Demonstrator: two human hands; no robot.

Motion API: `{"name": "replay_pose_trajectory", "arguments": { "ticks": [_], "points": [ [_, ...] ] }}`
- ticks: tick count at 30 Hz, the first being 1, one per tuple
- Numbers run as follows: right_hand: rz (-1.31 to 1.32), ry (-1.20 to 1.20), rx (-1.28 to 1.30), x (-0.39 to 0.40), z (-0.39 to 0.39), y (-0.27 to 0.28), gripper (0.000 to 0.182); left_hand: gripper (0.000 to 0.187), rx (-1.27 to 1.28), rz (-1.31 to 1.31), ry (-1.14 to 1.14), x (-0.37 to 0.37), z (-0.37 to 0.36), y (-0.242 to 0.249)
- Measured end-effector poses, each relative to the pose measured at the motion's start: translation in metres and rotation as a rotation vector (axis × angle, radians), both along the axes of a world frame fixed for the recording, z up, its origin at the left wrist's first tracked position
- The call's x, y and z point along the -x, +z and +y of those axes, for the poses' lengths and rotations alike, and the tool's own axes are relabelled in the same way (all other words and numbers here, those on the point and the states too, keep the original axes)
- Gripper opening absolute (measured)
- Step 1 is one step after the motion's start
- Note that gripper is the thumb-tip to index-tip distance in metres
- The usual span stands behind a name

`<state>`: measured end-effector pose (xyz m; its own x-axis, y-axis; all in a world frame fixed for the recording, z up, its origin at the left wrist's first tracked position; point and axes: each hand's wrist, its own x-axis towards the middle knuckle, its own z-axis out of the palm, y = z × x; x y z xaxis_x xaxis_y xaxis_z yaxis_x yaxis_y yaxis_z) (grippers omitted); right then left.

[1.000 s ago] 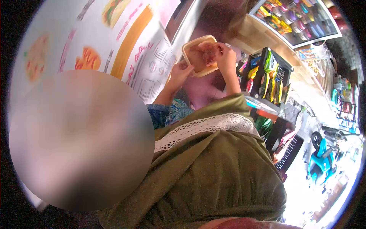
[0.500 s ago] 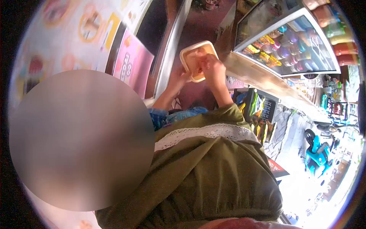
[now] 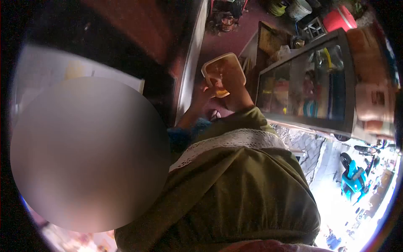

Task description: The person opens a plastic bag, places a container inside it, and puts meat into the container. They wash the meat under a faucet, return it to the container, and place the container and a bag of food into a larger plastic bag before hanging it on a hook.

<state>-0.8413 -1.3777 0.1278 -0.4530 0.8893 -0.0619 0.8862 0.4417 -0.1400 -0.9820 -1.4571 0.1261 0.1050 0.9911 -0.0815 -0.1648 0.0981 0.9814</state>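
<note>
A pale rectangular plastic tub (image 3: 222, 63) is held out in front of my body, its open top facing me. My left hand (image 3: 202, 97) grips the tub's lower left edge. My right hand (image 3: 236, 91) reaches over the tub's lower right side, with its fingers at or inside the opening; shadow keeps their exact shape from showing. Something orange-brown shows in the tub, too dim to name. Olive cloth with a white lace band (image 3: 235, 140) covers my right arm and front.
A glass display cabinet (image 3: 306, 84) stands close on the right. Beyond it are a red container (image 3: 339, 19), a white bucket (image 3: 299, 9) and a green gas cylinder (image 3: 277, 7). A pale door frame (image 3: 191, 63) runs along the left. Outside, a teal motorbike (image 3: 354, 178) stands in bright light.
The view has moved from the bright shopfront into a darker passage, past the pink box and snack case. The tub stays in my hands; my right hand sits lower over it.
</note>
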Motion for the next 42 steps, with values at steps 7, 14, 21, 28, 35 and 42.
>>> {"name": "replay_pose_trajectory", "arguments": {
  "ticks": [7,14,21,28,35,42],
  "points": [
    [0.03,0.19,-0.453,0.013,0.161,-0.119,0.039,0.031,0.262,-0.164,0.113,0.003,0.132,-0.034],
    [0.198,-0.147,0.023,0.022,0.27,0.052,0.02,0.026,0.256,0.064,-0.018,0.002,0.289,0.009],
    [0.523,-0.458,-0.123,-0.001,0.381,0.033,0.019,0.023,0.302,0.014,-0.025,0.001,0.408,-0.003],
    [0.668,-0.499,-0.143,-0.056,0.506,0.046,0.02,0.024,0.355,0.167,-0.143,-0.044,0.549,0.009],
    [0.892,-0.74,-0.126,-0.11,0.578,0.062,0.015,0.026,0.349,0.019,-0.253,-0.094,0.663,-0.002],
    [0.745,-0.837,-0.357,-0.187,0.646,0.072,0.038,0.022,0.391,0.19,-0.514,-0.154,0.777,0.002]
  ]
}}
